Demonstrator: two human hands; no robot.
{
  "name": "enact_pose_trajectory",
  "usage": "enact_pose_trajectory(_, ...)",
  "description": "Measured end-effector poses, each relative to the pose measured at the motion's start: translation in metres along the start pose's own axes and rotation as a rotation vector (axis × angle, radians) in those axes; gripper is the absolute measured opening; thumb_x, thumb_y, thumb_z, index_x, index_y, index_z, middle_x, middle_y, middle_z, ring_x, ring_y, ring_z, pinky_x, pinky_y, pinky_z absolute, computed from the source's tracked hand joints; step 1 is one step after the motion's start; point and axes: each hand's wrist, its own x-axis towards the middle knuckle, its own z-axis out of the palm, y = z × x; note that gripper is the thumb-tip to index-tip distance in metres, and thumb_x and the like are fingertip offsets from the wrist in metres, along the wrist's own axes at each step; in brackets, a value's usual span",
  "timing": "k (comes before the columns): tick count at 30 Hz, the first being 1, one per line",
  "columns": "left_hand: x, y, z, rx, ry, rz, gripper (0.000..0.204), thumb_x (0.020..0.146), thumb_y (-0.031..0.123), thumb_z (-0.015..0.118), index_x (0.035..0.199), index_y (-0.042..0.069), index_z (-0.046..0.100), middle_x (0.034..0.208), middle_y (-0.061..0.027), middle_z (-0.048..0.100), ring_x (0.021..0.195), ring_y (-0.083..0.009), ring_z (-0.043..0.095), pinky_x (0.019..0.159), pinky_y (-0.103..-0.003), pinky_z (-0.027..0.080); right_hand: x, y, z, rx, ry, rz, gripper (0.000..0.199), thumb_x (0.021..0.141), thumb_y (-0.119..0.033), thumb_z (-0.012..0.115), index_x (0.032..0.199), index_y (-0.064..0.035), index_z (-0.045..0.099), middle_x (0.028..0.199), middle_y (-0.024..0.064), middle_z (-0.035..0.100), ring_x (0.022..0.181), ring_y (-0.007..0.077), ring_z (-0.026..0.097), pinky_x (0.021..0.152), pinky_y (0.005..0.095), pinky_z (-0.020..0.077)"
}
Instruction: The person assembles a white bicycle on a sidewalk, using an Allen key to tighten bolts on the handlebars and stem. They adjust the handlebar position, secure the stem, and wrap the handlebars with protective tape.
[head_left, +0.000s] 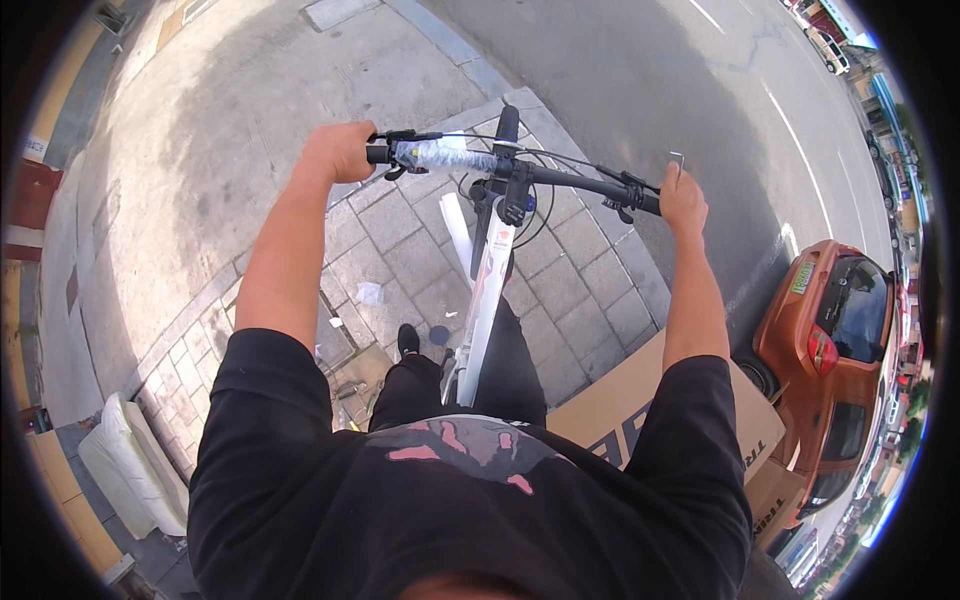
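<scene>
On the paved sidewalk (400,250), we grip the handlebar (560,178) with left hand (340,152) and right hand (683,200), the right also pinching a hex key (677,160), seemingly aligning it; tightening next calls for a steady bar.

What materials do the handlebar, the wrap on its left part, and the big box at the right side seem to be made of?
The handlebar looks like black-painted metal, matte and thin. The wrap seems to be clear plastic film or foam packing, crinkled and shiny. The box looks like brown corrugated cardboard, dull and flat-sided. The left hand and right hand grip the bar's ends.
</scene>
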Motion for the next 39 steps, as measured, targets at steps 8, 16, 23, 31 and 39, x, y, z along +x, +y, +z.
enact_pose_trajectory(8, 0.003, -0.018, 0.019, 0.037, 0.319, 0.22, 0.057, 0.081, 0.027, 0.079, 0.138, 0.022, 0.072, 0.136, -0.006, 0.075, 0.134, -0.0285, 0.066, 0.118, -0.046, 0.048, 0.004, -0.001, 0.004, 0.015, 0.023, -0.025, 0.064, 0.116, -0.056, 0.035, 0.117, -0.0078, 0.076, 0.119, 0.0247, 0.079, 0.116, 0.0503, 0.072, 0.1, 0.062, 0.0541)
enact_pose_trajectory(16, 0.017, -0.004, 0.014, 0.036, 0.12, 0.181, 0.061, 0.081, 0.026, 0.078, 0.142, 0.022, 0.069, 0.134, -0.0053, 0.075, 0.132, -0.0288, 0.067, 0.112, -0.047, 0.053, 0.01, 0.001, 0.007, -0.009, 0.081, 0.005, 0.063, 0.116, -0.055, 0.035, 0.117, -0.0072, 0.076, 0.118, 0.0265, 0.079, 0.116, 0.0507, 0.072, 0.1, 0.0617, 0.0549)
enact_pose_trajectory(23, 0.015, -0.001, 0.004, -0.002, 0.037, 0.118, 0.065, 0.081, 0.016, 0.077, 0.145, 0.018, 0.067, 0.141, -0.011, 0.07, 0.131, -0.034, 0.066, 0.112, -0.047, 0.055, 0.03, 0.007, 0.016, -0.056, 0.011, -0.006, 0.067, 0.116, -0.054, 0.033, 0.121, -0.0049, 0.078, 0.122, 0.027, 0.078, 0.118, 0.051, 0.072, 0.102, 0.0622, 0.0545)
enact_pose_trajectory(31, 0.028, 0.008, -0.016, 0.097, 0.046, 0.143, 0.06, 0.081, 0.019, 0.078, 0.141, 0.016, 0.069, 0.134, -0.0092, 0.072, 0.132, -0.0318, 0.065, 0.108, -0.047, 0.056, 0.009, 0.008, 0.014, -0.037, -0.026, 0.012, 0.065, 0.116, -0.055, 0.034, 0.122, -0.0058, 0.077, 0.123, 0.0256, 0.079, 0.119, 0.0498, 0.072, 0.102, 0.0612, 0.0542)
enact_pose_trajectory(39, 0.017, -0.002, 0.006, 0.01, 0.108, 0.144, 0.055, 0.081, 0.024, 0.078, 0.136, 0.018, 0.071, 0.13, -0.0078, 0.073, 0.129, -0.0322, 0.066, 0.106, -0.047, 0.058, 0.012, 0.004, 0.007, -0.034, -0.004, 0.037, 0.066, 0.115, -0.056, 0.034, 0.123, -0.0073, 0.078, 0.126, 0.0249, 0.078, 0.121, 0.0496, 0.072, 0.105, 0.0604, 0.0535)
